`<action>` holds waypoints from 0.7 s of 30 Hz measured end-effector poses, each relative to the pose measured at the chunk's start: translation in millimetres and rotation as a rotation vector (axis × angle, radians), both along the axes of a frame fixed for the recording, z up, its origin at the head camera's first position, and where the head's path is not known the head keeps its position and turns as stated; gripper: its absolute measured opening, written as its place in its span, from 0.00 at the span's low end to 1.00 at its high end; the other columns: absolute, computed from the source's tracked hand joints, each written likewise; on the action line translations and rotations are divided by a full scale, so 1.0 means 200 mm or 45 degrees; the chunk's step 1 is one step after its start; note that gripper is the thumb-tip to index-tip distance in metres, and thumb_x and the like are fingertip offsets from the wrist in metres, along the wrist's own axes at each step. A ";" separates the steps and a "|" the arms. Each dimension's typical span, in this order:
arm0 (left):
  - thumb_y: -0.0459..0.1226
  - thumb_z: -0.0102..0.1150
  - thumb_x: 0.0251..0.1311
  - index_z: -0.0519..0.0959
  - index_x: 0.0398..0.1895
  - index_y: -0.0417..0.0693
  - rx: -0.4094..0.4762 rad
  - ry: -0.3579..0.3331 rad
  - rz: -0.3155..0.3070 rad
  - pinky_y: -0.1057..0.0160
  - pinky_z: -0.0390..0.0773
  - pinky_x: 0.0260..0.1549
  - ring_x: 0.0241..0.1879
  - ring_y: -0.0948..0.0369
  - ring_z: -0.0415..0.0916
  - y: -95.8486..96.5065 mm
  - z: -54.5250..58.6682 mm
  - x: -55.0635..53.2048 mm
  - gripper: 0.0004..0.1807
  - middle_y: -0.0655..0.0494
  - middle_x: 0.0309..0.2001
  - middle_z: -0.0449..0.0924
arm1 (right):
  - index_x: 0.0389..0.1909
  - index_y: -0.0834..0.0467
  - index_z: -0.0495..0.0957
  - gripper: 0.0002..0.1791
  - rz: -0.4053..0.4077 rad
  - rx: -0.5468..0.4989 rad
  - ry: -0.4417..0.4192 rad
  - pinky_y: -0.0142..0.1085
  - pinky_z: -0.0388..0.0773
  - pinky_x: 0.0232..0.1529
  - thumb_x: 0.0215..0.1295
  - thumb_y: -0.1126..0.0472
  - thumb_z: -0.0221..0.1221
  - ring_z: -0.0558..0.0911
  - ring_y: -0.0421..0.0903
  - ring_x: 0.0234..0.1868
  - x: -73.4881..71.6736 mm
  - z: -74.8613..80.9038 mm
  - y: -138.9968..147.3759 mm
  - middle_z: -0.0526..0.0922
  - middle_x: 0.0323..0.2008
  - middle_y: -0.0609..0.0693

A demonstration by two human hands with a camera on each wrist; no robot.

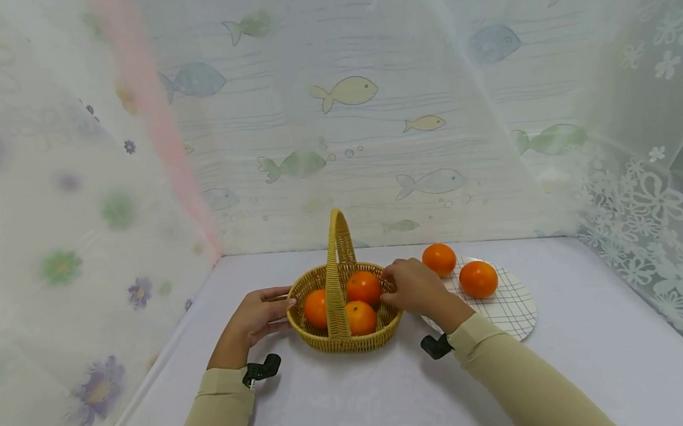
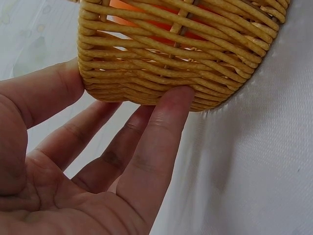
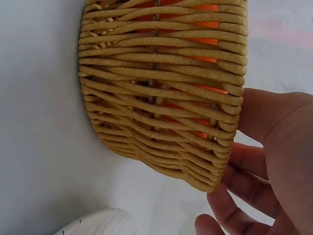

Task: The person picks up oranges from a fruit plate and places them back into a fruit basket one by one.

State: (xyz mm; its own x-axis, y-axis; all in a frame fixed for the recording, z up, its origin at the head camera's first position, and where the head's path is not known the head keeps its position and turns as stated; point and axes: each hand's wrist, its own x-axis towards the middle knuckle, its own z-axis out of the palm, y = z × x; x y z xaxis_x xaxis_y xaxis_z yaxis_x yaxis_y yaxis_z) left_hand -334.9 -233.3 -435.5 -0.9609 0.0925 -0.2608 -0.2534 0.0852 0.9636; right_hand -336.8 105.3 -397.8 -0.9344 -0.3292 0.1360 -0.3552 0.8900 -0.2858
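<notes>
From here, my left hand [image 1: 256, 315] spreads against the wicker basket [image 1: 352, 343], I can't tell if my right hand [image 1: 416, 287] pinches it, and lopsided pushing could spill its oranges [image 1: 363, 288].

Soft, even brightness in head view; dimmer wrist views; faint shadows on white table [image 1: 344, 400]

The work area is a small tabletop booth, screened on three sides by household-type hangings: a fish-print rear curtain [image 1: 286, 124], a flower-print left curtain [image 1: 29, 217] and a sheer right curtain [image 1: 637, 216] with white floral motifs. The table [image 1: 344, 400] presents a smooth white surface, and its far edge meets the rear curtain. The view through the right curtain is indistinct; the surrounding room, possibly domestic, cannot be identified with certainty.
</notes>
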 end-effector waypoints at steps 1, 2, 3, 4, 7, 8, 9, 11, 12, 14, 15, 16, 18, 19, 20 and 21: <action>0.39 0.67 0.55 0.75 0.60 0.50 0.002 -0.003 0.000 0.51 0.83 0.42 0.47 0.51 0.81 0.00 0.00 0.00 0.26 0.46 0.56 0.78 | 0.49 0.51 0.82 0.25 0.001 0.004 0.002 0.37 0.78 0.43 0.52 0.44 0.69 0.74 0.44 0.37 0.00 0.00 0.00 0.81 0.37 0.43; 0.39 0.67 0.55 0.75 0.60 0.50 0.002 -0.002 -0.001 0.51 0.83 0.42 0.47 0.51 0.81 0.00 0.00 0.00 0.26 0.46 0.56 0.78 | 0.49 0.51 0.82 0.25 -0.002 0.004 0.001 0.37 0.78 0.43 0.52 0.44 0.69 0.74 0.44 0.38 0.00 0.00 0.00 0.81 0.38 0.43; 0.39 0.67 0.56 0.75 0.60 0.50 0.003 -0.001 -0.002 0.51 0.83 0.42 0.47 0.51 0.81 0.00 0.00 0.00 0.26 0.46 0.56 0.78 | 0.49 0.51 0.82 0.25 -0.002 0.003 0.002 0.38 0.78 0.44 0.52 0.44 0.69 0.75 0.45 0.39 0.00 0.00 0.00 0.81 0.39 0.44; 0.39 0.67 0.56 0.75 0.60 0.50 0.004 0.001 -0.001 0.51 0.83 0.42 0.47 0.51 0.81 0.00 0.00 0.00 0.26 0.46 0.56 0.77 | 0.50 0.51 0.82 0.25 -0.002 0.002 0.002 0.38 0.78 0.45 0.52 0.45 0.69 0.75 0.45 0.39 0.00 0.00 0.00 0.81 0.39 0.44; 0.38 0.66 0.56 0.75 0.60 0.49 0.007 0.001 0.002 0.51 0.83 0.42 0.47 0.51 0.81 0.00 0.00 0.00 0.26 0.46 0.56 0.77 | 0.50 0.50 0.82 0.25 -0.007 0.002 0.002 0.39 0.79 0.47 0.52 0.44 0.68 0.75 0.44 0.40 0.00 -0.01 0.00 0.82 0.40 0.44; 0.38 0.66 0.56 0.75 0.60 0.50 0.005 0.001 0.003 0.51 0.83 0.41 0.47 0.51 0.82 0.00 0.00 0.00 0.26 0.46 0.56 0.77 | 0.50 0.50 0.82 0.25 -0.008 0.003 0.000 0.39 0.79 0.47 0.52 0.44 0.68 0.75 0.44 0.40 0.00 -0.01 0.00 0.81 0.41 0.44; 0.38 0.66 0.56 0.75 0.60 0.50 0.006 0.001 0.004 0.51 0.83 0.41 0.47 0.51 0.82 0.00 0.00 0.00 0.26 0.46 0.56 0.78 | 0.50 0.50 0.82 0.25 -0.009 0.003 -0.002 0.39 0.79 0.47 0.52 0.44 0.68 0.75 0.44 0.40 0.00 -0.01 0.00 0.81 0.41 0.44; 0.38 0.67 0.56 0.75 0.59 0.50 0.004 -0.004 0.007 0.51 0.83 0.41 0.46 0.51 0.82 0.00 0.01 0.00 0.26 0.46 0.55 0.78 | 0.50 0.49 0.82 0.25 -0.013 0.007 -0.007 0.38 0.79 0.47 0.53 0.44 0.68 0.75 0.44 0.40 0.00 -0.01 0.00 0.81 0.41 0.43; 0.38 0.67 0.55 0.75 0.59 0.50 0.005 -0.006 0.008 0.51 0.83 0.41 0.46 0.52 0.82 0.00 0.01 0.00 0.26 0.47 0.55 0.78 | 0.50 0.49 0.82 0.24 -0.012 0.003 -0.011 0.38 0.79 0.47 0.53 0.44 0.68 0.75 0.44 0.40 0.00 -0.01 0.00 0.81 0.41 0.44; 0.38 0.67 0.55 0.75 0.59 0.50 0.006 -0.006 0.008 0.51 0.83 0.41 0.46 0.51 0.82 0.00 0.01 0.00 0.26 0.47 0.55 0.78 | 0.50 0.50 0.82 0.24 -0.012 -0.005 -0.017 0.38 0.79 0.47 0.52 0.45 0.68 0.75 0.44 0.39 0.01 0.00 0.00 0.81 0.41 0.44; 0.38 0.67 0.55 0.75 0.59 0.50 0.007 -0.005 0.008 0.51 0.83 0.41 0.46 0.51 0.82 0.00 0.01 0.00 0.26 0.47 0.55 0.78 | 0.50 0.50 0.82 0.24 -0.012 -0.009 -0.019 0.38 0.79 0.47 0.52 0.45 0.68 0.75 0.44 0.39 0.01 0.00 0.00 0.81 0.40 0.44; 0.38 0.67 0.55 0.75 0.59 0.50 0.008 -0.004 0.007 0.51 0.83 0.41 0.46 0.51 0.82 0.00 0.01 0.00 0.26 0.47 0.55 0.78 | 0.50 0.50 0.82 0.24 -0.012 -0.011 -0.019 0.38 0.79 0.46 0.52 0.45 0.68 0.75 0.44 0.39 0.01 0.01 0.00 0.81 0.40 0.44; 0.38 0.67 0.55 0.75 0.59 0.50 0.012 -0.003 0.004 0.51 0.83 0.41 0.47 0.51 0.81 0.00 0.01 0.01 0.26 0.46 0.55 0.78 | 0.50 0.50 0.82 0.24 -0.013 -0.013 -0.015 0.37 0.80 0.45 0.53 0.45 0.68 0.75 0.43 0.38 0.01 0.01 0.00 0.80 0.40 0.44; 0.38 0.67 0.55 0.75 0.59 0.50 0.015 -0.003 0.003 0.51 0.83 0.41 0.47 0.51 0.81 0.00 0.01 0.01 0.26 0.46 0.55 0.78 | 0.50 0.50 0.81 0.24 -0.014 -0.016 -0.012 0.37 0.80 0.45 0.53 0.45 0.68 0.75 0.42 0.38 0.01 0.01 0.01 0.80 0.40 0.44; 0.38 0.67 0.56 0.75 0.59 0.50 0.016 -0.002 0.002 0.51 0.83 0.41 0.47 0.51 0.81 0.00 0.01 0.01 0.26 0.46 0.55 0.78 | 0.50 0.50 0.81 0.24 -0.014 -0.021 -0.007 0.37 0.80 0.44 0.53 0.45 0.68 0.75 0.42 0.38 0.01 0.01 0.01 0.80 0.41 0.44; 0.38 0.67 0.56 0.75 0.59 0.50 0.018 -0.002 0.003 0.51 0.83 0.41 0.47 0.50 0.81 0.00 0.01 0.01 0.26 0.46 0.55 0.78 | 0.50 0.50 0.82 0.24 -0.014 -0.027 -0.002 0.36 0.80 0.44 0.52 0.45 0.68 0.75 0.42 0.37 0.01 0.01 0.01 0.80 0.41 0.43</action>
State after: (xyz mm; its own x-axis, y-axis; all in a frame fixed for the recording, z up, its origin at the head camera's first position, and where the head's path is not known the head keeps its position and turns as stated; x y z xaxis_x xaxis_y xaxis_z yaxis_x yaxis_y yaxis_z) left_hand -333.5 -233.2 -434.2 -0.9607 0.0942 -0.2612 -0.2551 0.0714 0.9643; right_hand -334.0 108.1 -395.7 -0.9382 -0.3158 0.1415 -0.3448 0.8876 -0.3055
